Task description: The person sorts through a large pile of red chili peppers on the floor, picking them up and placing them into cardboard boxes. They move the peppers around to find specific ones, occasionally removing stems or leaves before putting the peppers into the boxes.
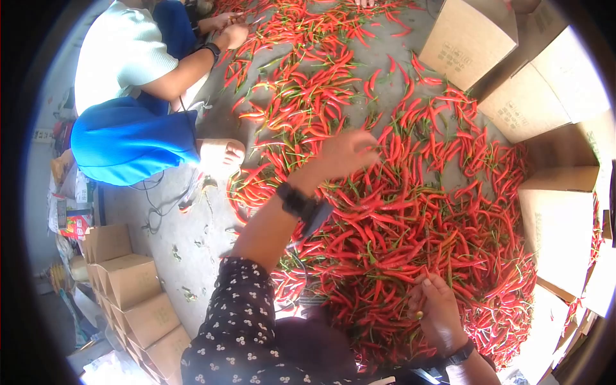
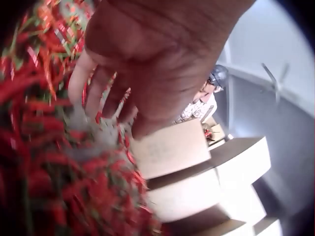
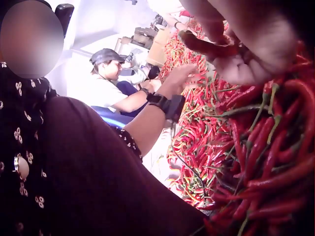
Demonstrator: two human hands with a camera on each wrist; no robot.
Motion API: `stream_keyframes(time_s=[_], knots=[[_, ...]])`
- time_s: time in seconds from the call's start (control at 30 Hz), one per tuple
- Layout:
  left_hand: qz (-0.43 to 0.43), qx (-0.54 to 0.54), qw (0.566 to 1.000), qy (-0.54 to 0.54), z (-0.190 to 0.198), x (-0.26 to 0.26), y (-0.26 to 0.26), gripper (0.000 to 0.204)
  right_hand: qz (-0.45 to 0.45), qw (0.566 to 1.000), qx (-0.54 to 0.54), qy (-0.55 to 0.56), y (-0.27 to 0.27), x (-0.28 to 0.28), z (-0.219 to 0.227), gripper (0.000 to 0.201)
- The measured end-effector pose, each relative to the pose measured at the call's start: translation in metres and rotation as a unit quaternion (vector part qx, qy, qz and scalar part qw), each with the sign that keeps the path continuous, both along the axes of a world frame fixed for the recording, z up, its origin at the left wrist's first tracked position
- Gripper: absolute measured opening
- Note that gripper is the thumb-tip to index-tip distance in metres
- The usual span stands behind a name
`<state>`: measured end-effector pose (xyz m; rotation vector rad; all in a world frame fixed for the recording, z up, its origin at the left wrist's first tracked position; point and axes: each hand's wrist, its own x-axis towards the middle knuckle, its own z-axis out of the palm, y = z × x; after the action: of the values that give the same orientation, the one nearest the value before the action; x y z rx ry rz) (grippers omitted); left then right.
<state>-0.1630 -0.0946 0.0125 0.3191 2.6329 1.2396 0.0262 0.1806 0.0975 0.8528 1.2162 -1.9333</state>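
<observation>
Red chili peppers with green stems (image 1: 385, 224) lie in a broad heap on the floor. Over the middle of this heap reaches my left hand (image 1: 346, 154), slightly blurred. The left wrist view shows that left hand (image 2: 147, 73) with loosely bent fingers and nothing in them. Low over the near side of the heap, my right hand (image 1: 439, 311) has its fingers curled. Seen from the right wrist, the right hand (image 3: 256, 54) grips a dark red chili pepper (image 3: 206, 46), its end sticking out past the fingers. The palm hides the pepper's other end.
Cardboard boxes (image 1: 471, 45) line the right side of the heap. More boxes (image 1: 138, 276) stand at the lower left. Another person in blue trousers (image 1: 135, 138) squats at the left, hands at the far peppers. A thin cable (image 1: 151, 205) lies on the floor.
</observation>
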Motion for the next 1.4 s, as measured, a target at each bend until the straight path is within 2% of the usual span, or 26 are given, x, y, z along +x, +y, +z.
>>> stream_keyframes(time_s=[0.07, 0.13, 0.17, 0.23, 0.3, 0.37, 0.43, 0.47, 0.53, 0.57, 0.63, 0.67, 0.73, 0.77, 0.83, 0.9, 0.93, 0.97, 1.03, 1.07, 1.13, 1.27, 1.33, 1.37, 1.4], knots=[[0.178, -0.179, 0.968, -0.008, -0.011, -0.028, -0.025, 0.039, -0.028, 0.999, -0.018, 0.004, 0.001, -0.001, 0.001, 0.011], [0.236, -0.336, 0.912, -0.004, -0.031, -0.049, -0.040, 0.037, -0.039, 0.999, -0.011, 0.003, 0.000, -0.002, 0.005, 0.009], [0.234, -0.334, 0.913, -0.003, -0.036, -0.051, -0.042, 0.037, -0.050, 0.999, -0.008, 0.000, -0.001, -0.002, 0.007, 0.007], [0.272, -0.332, 0.897, -0.110, -0.046, -0.054, -0.042, 0.035, -0.047, 0.999, 0.002, 0.009, -0.001, -0.002, 0.008, 0.005], [0.270, -0.323, 0.900, -0.116, -0.058, -0.054, -0.042, 0.035, -0.042, 0.999, 0.011, 0.018, 0.000, -0.002, 0.008, 0.004], [0.179, -0.168, 0.966, -0.085, -0.051, -0.038, -0.030, 0.039, -0.008, 0.999, 0.027, 0.047, 0.003, -0.002, 0.005, 0.007], [0.122, -0.045, 0.991, -0.031, -0.035, -0.009, -0.001, 0.039, -0.030, 0.998, 0.014, 0.049, 0.008, -0.002, -0.001, 0.006], [0.063, 0.022, 0.995, -0.073, -0.014, 0.009, 0.017, 0.037, -0.051, 0.997, 0.000, 0.052, 0.008, -0.003, -0.003, 0.009], [-0.060, 0.123, 0.984, -0.117, 0.023, 0.049, 0.052, 0.031, -0.076, 0.996, -0.007, 0.055, 0.003, -0.009, -0.002, 0.012], [-0.123, 0.156, 0.972, -0.121, 0.033, 0.067, 0.066, 0.028, -0.104, 0.993, -0.010, 0.058, 0.001, -0.012, -0.001, 0.016], [-0.225, 0.199, 0.939, -0.168, 0.043, 0.092, 0.086, 0.027, -0.101, 0.992, -0.013, 0.075, -0.001, -0.017, -0.004, 0.023], [-0.226, 0.200, 0.938, -0.169, 0.043, 0.098, 0.089, 0.027, -0.099, 0.993, 0.001, 0.071, -0.005, -0.022, 0.001, 0.021], [-0.265, 0.219, 0.899, -0.272, 0.043, 0.104, 0.093, 0.026, -0.096, 0.993, 0.018, 0.067, -0.007, -0.024, 0.002, 0.019], [-0.266, 0.220, 0.898, -0.273, 0.041, 0.101, 0.090, 0.026, -0.093, 0.993, 0.007, 0.073, -0.005, -0.022, -0.001, 0.016], [-0.332, 0.174, 0.897, -0.233, 0.037, 0.083, 0.076, 0.026, -0.091, 0.993, -0.002, 0.079, -0.004, -0.021, -0.005, 0.013], [-0.204, 0.119, 0.959, -0.156, 0.022, 0.053, 0.058, 0.023, -0.098, 0.993, 0.007, 0.065, -0.004, -0.020, -0.007, 0.013], [-0.169, 0.053, 0.981, -0.074, 0.004, 0.034, 0.048, 0.020, -0.100, 0.993, 0.010, 0.064, -0.004, -0.019, -0.007, 0.013], [-0.130, -0.013, 0.991, 0.011, -0.016, 0.015, 0.039, 0.018, -0.101, 0.993, 0.026, 0.053, -0.003, -0.020, -0.008, 0.014], [-0.108, -0.120, 0.981, 0.104, -0.050, -0.013, 0.029, 0.018, -0.102, 0.993, 0.045, 0.043, -0.005, -0.020, -0.008, 0.016], [-0.110, -0.116, 0.982, 0.103, -0.059, -0.019, 0.028, 0.018, -0.113, 0.992, 0.035, 0.040, -0.008, -0.021, -0.008, 0.016], [-0.124, -0.232, 0.961, 0.089, -0.068, -0.025, 0.030, 0.021, -0.126, 0.991, 0.028, 0.037, -0.013, -0.021, -0.008, 0.017], [-0.098, -0.264, 0.958, 0.050, -0.065, -0.011, 0.029, 0.021, -0.098, 0.995, 0.007, 0.035, -0.013, -0.019, -0.009, 0.017], [-0.125, -0.292, 0.948, -0.027, -0.064, -0.005, 0.015, 0.023, -0.089, 0.995, 0.000, 0.044, -0.012, -0.017, -0.011, 0.018], [-0.126, -0.292, 0.947, -0.028, -0.059, -0.002, 0.006, 0.023, -0.084, 0.995, 0.002, 0.046, -0.010, -0.017, -0.012, 0.018], [-0.155, -0.246, 0.951, -0.104, -0.054, 0.001, -0.003, 0.025, -0.080, 0.996, 0.005, 0.048, -0.008, -0.016, -0.012, 0.017]])
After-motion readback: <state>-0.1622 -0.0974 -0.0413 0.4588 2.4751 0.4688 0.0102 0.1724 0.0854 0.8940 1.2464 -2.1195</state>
